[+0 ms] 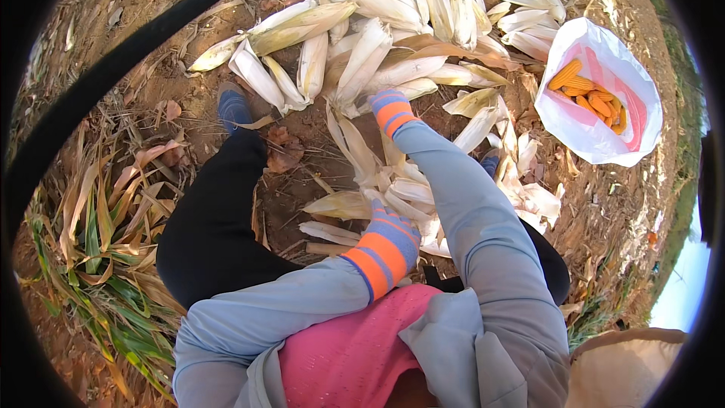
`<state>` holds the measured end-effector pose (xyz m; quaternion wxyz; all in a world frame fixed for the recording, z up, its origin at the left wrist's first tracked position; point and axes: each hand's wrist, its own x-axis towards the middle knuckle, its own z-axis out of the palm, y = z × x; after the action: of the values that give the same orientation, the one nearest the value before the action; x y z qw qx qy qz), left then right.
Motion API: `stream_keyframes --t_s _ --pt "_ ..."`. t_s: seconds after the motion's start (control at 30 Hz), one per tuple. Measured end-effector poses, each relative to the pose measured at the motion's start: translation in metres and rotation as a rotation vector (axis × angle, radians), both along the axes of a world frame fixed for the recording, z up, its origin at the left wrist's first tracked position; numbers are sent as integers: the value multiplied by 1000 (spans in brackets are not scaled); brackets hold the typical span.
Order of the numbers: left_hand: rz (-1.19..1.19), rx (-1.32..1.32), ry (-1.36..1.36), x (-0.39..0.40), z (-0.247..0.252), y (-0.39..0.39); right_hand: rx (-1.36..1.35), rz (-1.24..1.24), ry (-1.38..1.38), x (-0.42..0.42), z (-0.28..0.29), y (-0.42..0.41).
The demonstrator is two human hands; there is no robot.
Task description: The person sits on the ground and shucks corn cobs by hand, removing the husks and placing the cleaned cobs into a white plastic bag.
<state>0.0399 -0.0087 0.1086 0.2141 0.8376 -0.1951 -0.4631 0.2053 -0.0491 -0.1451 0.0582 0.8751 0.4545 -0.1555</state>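
My right hand, in a grey-blue and orange knit glove, reaches to the near edge of a pile of corn ears in dry husks. Its fingertips are beside the base of a pale husked ear; whether they grip it is hidden. Close to my body, my left hand, gloved alike, lies over loose dry corn husks between my legs. Its fingers point towards the pile, and what is under the palm cannot be seen.
A white woven sack with bare orange corn cobs inside stands open at right. Dry and green corn leaves lie at left. A dark strap or cable crosses the upper left. My shoes flank the husks.
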Motion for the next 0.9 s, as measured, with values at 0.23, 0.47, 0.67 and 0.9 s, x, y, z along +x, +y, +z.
stream_keyframes --t_s 0.23,0.47,0.67,0.9 --pt "144 -16 -248 -14 -12 -11 -236 -40 100 9 -4 20" --pt "109 -62 -252 -10 -4 -8 -188 63 -51 -3 -30 16" --pt "67 -17 -213 -15 1 -3 -89 23 -73 -18 -10 22" --pt "108 -50 -78 -14 -9 4 -280 58 -12 -16 -25 29"
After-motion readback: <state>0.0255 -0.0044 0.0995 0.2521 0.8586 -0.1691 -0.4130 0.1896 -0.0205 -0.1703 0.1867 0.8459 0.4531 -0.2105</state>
